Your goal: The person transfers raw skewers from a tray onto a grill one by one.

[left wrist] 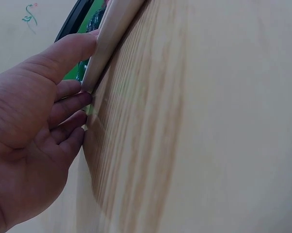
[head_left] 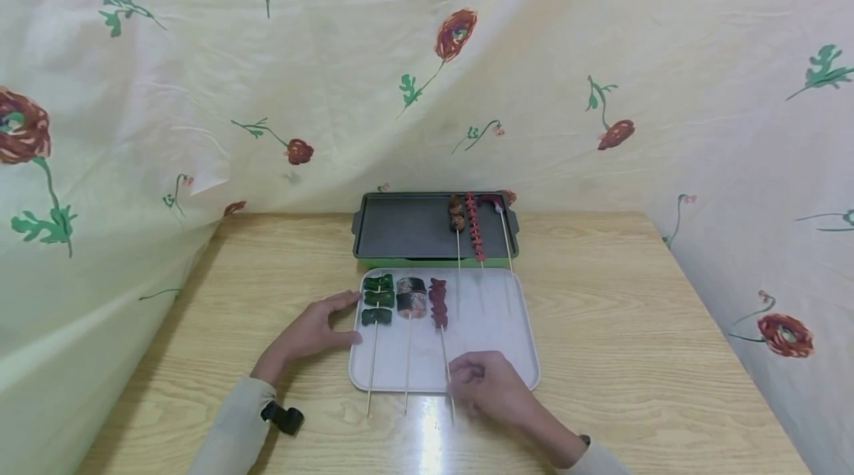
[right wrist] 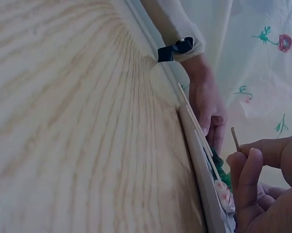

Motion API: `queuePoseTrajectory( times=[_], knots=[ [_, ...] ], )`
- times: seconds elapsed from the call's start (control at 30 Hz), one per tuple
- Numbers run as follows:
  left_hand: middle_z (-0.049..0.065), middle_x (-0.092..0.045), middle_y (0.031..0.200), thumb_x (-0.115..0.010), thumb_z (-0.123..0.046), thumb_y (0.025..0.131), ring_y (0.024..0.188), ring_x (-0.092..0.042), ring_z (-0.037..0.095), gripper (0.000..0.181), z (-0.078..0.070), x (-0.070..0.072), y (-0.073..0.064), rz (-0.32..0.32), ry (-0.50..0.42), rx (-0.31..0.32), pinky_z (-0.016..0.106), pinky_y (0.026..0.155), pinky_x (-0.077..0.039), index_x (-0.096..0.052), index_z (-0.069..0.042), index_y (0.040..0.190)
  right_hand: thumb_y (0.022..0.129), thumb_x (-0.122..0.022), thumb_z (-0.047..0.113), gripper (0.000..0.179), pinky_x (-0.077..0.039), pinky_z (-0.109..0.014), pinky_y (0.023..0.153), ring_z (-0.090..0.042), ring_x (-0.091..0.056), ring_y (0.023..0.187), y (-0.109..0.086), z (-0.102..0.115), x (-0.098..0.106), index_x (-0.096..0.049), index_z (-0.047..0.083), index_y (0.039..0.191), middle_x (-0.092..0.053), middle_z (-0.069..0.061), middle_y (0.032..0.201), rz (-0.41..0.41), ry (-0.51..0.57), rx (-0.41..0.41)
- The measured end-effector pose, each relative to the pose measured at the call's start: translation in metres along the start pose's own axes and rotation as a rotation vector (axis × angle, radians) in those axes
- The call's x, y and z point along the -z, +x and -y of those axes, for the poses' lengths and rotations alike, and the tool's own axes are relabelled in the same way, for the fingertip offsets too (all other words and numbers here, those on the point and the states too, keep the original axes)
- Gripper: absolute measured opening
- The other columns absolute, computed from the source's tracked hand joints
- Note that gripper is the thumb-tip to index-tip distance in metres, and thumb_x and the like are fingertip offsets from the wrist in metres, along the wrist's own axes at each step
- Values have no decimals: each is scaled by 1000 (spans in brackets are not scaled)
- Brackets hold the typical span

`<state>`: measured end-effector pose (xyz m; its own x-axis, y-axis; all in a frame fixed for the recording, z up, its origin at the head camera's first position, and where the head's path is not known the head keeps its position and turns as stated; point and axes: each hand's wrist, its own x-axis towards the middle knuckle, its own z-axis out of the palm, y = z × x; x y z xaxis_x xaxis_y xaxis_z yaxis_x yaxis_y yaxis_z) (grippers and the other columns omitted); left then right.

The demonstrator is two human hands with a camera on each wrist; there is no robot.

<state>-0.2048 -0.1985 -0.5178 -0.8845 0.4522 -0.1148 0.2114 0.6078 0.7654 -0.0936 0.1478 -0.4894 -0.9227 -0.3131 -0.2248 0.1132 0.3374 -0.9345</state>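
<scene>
Pale cloth [head_left: 347, 90] (red flowers [head_left: 455, 35], green leaves [head_left: 827, 69] scattered over it) behind and beside light wood-grain table [head_left: 620, 297]

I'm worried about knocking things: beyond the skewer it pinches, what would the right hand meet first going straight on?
Probably the middle skewer, at its bare stick over the white tray. Depth is unclear, so the right hand might pass above it.

At the head view's bottom edge, the left sleeve [head_left: 233, 427] and right sleeve [head_left: 594, 462] were cut off; the right hand [head_left: 490, 386] looked blurred. That hand's fingers hid most of the stick [right wrist: 235, 140] in its wrist view. The left wrist view cropped the pan [left wrist: 77, 17].
</scene>
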Motion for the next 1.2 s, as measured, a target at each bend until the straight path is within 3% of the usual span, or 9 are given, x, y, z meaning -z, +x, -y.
queuePoseTrajectory(
  times=[0.23, 0.63, 0.93, 1.07, 1.2],
  knots=[
    [10, -41, 161, -84, -37, 85, 152, -32, 32, 82, -1, 1, 1, -1, 9, -1, 51, 125, -28, -47, -11, 153, 83, -66, -6, 28, -56, -26, 49, -15, -61, 59, -8, 8, -1, -69, -6, 111, -68, -3, 82, 11, -20, 22],
    [9, -41, 161, -84, -39, 85, 152, -32, 32, 82, 0, 0, 1, -2, 8, 9, 51, 125, -27, -48, -13, 153, 85, -71, -1, 25, -60, -30, 53, -11, -65, 68, -17, 32, 6, -70, -6, 109, -71, -1, 80, 22, -102, 134],
    [8, -42, 161, -84, -40, 85, 152, -32, 32, 82, 0, -1, 1, -3, 6, 11, 51, 125, -28, -48, -13, 153, 89, -72, 5, 23, -59, -28, 57, -16, -68, 72, -9, 57, 23, -72, -3, 110, -72, 0, 80, 10, -158, 165],
    [8, -42, 161, -84, -40, 85, 152, -32, 33, 82, 0, 0, 0, -4, 3, 8, 52, 125, -27, -48, -13, 153, 90, -73, 6, 24, -61, -33, 53, -26, -70, 73, -1, 66, 31, -71, -2, 112, -73, -3, 82, -1, -128, 146],
    [8, -41, 161, -84, -41, 85, 152, -31, 33, 82, 0, 0, 0, -4, 3, 7, 52, 125, -27, -48, -13, 154, 90, -73, 5, 27, -61, -34, 53, -28, -69, 72, 9, 74, 39, -70, -4, 115, -75, -6, 85, -13, -112, 150]
  ],
)
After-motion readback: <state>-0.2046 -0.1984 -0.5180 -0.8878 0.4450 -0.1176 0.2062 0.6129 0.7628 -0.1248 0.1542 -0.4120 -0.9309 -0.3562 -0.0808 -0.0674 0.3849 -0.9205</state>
